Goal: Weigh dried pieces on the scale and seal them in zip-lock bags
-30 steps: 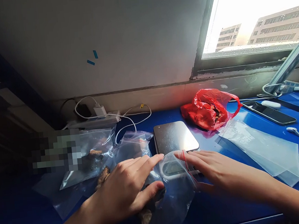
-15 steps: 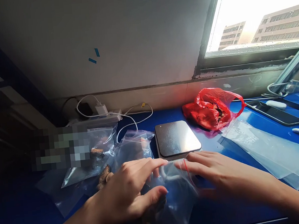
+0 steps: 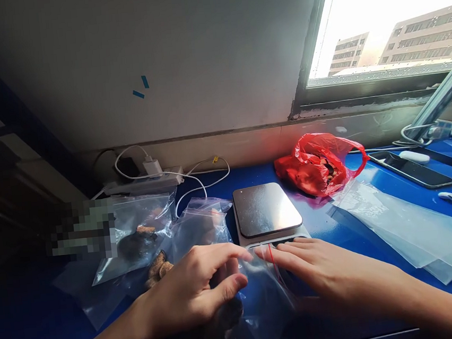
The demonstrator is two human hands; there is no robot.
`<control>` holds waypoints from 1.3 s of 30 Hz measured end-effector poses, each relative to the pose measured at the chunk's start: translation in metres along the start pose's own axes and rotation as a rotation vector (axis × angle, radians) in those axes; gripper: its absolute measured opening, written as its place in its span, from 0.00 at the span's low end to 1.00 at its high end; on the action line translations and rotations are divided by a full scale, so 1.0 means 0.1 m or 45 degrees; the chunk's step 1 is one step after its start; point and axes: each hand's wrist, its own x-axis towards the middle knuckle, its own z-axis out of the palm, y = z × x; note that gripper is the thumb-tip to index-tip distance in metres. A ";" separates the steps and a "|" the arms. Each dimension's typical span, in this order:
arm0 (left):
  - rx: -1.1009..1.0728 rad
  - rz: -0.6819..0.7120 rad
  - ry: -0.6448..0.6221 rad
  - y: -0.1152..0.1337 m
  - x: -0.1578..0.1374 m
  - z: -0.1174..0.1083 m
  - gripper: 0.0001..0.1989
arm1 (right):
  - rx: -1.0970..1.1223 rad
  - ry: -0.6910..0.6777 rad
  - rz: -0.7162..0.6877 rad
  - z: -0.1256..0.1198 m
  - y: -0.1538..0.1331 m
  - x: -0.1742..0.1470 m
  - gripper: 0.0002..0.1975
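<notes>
A clear zip bag (image 3: 263, 307) with a red line along its mouth lies in front of the kitchen scale (image 3: 267, 209), dark lumps dimly visible in its lower part. My left hand (image 3: 199, 286) is over the bag's left side, thumb and forefinger apart, forefinger tip at the mouth. My right hand (image 3: 313, 262) lies flat across the mouth's right end, fingers stretched out by the scale's front edge. Close to my left wrist are brown dried pieces (image 3: 158, 266), which look like mushrooms or sliced root; I cannot tell which.
Filled clear bags (image 3: 135, 221) lie on the left. A red plastic bag (image 3: 319, 168) holding brown pieces stands behind the scale. Flat clear bags (image 3: 399, 222), a phone (image 3: 413, 169) and a white earbud (image 3: 450, 199) are on the right. A power strip (image 3: 143, 183) with cables runs along the wall.
My right hand has settled lower and flatter, its fingers stretched further left over the bag's mouth. The red line has shifted slightly left. My left forefinger and thumb have moved a little left.
</notes>
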 end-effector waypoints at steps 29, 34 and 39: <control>0.833 0.731 0.218 0.27 0.16 0.00 0.06 | 0.567 -0.067 0.033 -0.06 -0.11 0.02 0.42; 0.840 0.760 0.280 0.34 0.49 -0.29 0.08 | 0.907 0.348 0.180 -0.20 -0.01 -0.03 0.25; 0.340 0.349 0.879 0.32 0.93 -0.73 0.12 | 1.179 0.995 0.485 -0.23 0.30 -0.03 0.23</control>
